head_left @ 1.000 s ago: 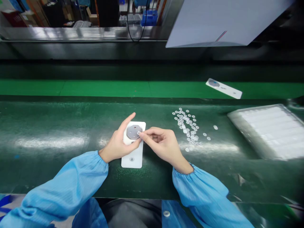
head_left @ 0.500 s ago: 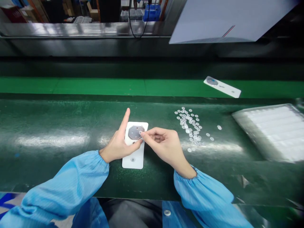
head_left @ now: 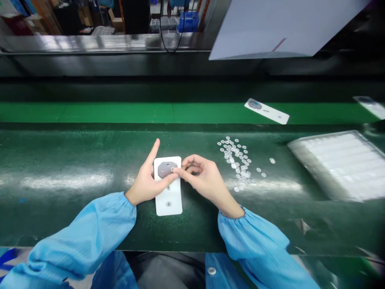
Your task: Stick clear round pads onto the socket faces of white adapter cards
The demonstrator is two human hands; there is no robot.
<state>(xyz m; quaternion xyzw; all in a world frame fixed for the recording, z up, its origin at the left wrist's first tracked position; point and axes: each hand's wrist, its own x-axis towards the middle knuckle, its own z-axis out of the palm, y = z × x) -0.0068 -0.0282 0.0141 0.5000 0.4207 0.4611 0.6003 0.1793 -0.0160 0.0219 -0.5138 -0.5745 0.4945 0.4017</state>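
A white card (head_left: 174, 196) with rounded corners lies under my hands, a dark grey octagonal piece (head_left: 164, 167) on its upper half and a small printed mark lower down. My left hand (head_left: 147, 180) grips the card's left side, thumb laid across the front and index finger stretched up past the edge; its other fingers are hidden. Thumb and index of my right hand (head_left: 200, 174) pinch a small clear disc at the octagon's right side, mostly covered by the fingertips. To the right lie many loose small clear discs (head_left: 237, 154) on the green work surface (head_left: 75, 156).
On the bright green belt beyond lies another white card (head_left: 272, 114), with a further card (head_left: 371, 107) at the right edge. A clear bag of white items (head_left: 345, 164) sits at the right. A white panel (head_left: 258, 28) hangs overhead.
The card has turned from a slant to nearly straight, and both hands have shifted slightly with it. On the belt, the further card has come into view at the right.
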